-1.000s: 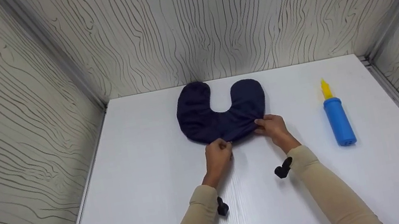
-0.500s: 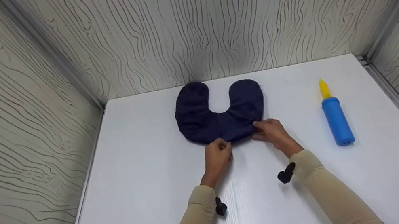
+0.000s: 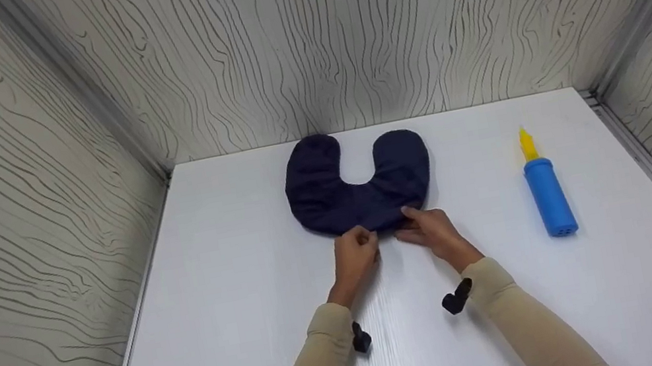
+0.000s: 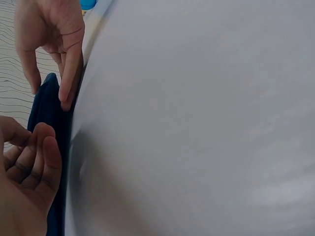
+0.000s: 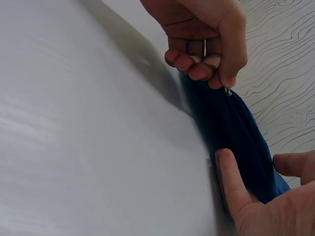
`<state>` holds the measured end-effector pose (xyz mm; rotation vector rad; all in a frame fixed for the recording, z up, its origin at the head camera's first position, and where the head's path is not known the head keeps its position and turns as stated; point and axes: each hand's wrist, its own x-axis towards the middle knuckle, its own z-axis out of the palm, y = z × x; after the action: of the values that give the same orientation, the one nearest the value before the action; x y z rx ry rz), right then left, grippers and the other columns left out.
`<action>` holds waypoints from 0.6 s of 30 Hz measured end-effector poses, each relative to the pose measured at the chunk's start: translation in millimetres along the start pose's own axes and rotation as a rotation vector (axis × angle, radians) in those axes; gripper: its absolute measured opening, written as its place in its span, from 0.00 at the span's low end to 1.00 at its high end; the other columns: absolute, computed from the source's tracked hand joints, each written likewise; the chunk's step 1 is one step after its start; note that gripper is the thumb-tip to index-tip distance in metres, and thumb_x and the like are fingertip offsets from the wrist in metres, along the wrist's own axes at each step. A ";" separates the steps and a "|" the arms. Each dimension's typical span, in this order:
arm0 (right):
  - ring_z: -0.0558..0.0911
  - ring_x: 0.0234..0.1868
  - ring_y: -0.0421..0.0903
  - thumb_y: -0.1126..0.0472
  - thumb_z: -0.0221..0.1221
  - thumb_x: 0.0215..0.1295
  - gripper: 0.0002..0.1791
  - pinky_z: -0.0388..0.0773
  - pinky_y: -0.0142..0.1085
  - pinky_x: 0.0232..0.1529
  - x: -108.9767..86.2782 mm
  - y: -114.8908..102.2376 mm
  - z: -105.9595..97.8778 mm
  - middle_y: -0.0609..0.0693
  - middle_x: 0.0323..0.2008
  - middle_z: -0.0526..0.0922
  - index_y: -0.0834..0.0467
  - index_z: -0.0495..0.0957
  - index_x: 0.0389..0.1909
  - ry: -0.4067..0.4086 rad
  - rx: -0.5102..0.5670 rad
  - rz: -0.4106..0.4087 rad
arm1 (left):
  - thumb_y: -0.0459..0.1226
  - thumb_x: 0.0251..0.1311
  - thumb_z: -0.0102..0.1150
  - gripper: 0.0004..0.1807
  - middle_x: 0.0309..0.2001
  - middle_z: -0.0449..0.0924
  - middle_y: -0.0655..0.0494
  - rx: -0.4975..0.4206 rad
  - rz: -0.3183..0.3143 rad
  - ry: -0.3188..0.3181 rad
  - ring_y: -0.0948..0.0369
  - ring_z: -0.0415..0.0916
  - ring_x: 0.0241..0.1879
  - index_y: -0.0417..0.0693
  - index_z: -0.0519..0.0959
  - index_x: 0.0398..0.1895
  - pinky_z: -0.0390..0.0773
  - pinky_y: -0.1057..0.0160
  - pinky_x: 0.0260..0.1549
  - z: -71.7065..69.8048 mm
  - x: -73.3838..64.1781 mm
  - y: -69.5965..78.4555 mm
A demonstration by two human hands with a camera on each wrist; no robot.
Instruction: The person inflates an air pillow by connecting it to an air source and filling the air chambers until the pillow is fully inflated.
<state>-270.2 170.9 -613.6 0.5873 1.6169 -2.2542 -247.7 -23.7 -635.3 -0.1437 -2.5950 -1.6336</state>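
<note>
A dark navy U-shaped neck pillow (image 3: pixel 363 203) lies flat-looking on the table, its two arms pointing away. My left hand (image 3: pixel 355 258) is at the middle of its near curved edge. In the right wrist view, the left thumb and forefinger pinch a small metal zipper pull (image 5: pixel 228 91) at that edge. My right hand (image 3: pixel 436 234) is just to the right, nearly straight fingers (image 5: pixel 231 177) along the pillow's near side and the thumb (image 5: pixel 290 164) over its top. The pillow edge runs between that thumb and those fingers.
A blue hand pump (image 3: pixel 550 197) with a yellow nozzle lies to the right on the white table (image 3: pixel 225 335). Wood-patterned panels (image 3: pixel 334 40) rise behind the table and along both sides.
My right hand has slid left along the pillow's near edge towards the left hand, its fingers loosening from the fabric. The left hand stays at the same place on the edge.
</note>
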 end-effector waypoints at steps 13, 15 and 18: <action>0.90 0.38 0.43 0.61 0.59 0.79 0.33 0.90 0.34 0.47 1.2 3.6 14.3 0.73 0.64 0.75 0.79 0.60 0.72 0.066 -0.048 -0.054 | 0.34 0.71 0.63 0.11 0.19 0.78 0.60 -0.003 0.015 0.004 0.71 0.70 0.15 0.44 0.83 0.28 0.71 0.72 0.16 1.7 -3.0 3.7; 0.90 0.38 0.42 0.62 0.59 0.79 0.31 0.89 0.33 0.47 1.9 3.9 14.4 0.72 0.62 0.78 0.80 0.62 0.70 0.082 -0.058 -0.075 | 0.34 0.71 0.63 0.11 0.18 0.79 0.60 -0.010 0.010 -0.001 0.70 0.70 0.13 0.44 0.83 0.28 0.70 0.72 0.13 2.2 -2.9 4.1; 0.90 0.38 0.42 0.65 0.60 0.77 0.30 0.90 0.33 0.46 3.3 4.0 14.7 0.73 0.61 0.79 0.81 0.65 0.68 0.109 -0.048 -0.104 | 0.34 0.71 0.63 0.11 0.18 0.79 0.60 -0.005 0.012 0.005 0.70 0.70 0.13 0.44 0.83 0.27 0.69 0.72 0.13 3.0 -2.4 3.8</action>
<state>-273.4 155.6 -614.3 0.6382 1.7872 -2.2854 -245.0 -19.4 -633.5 -0.1554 -2.5811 -1.6350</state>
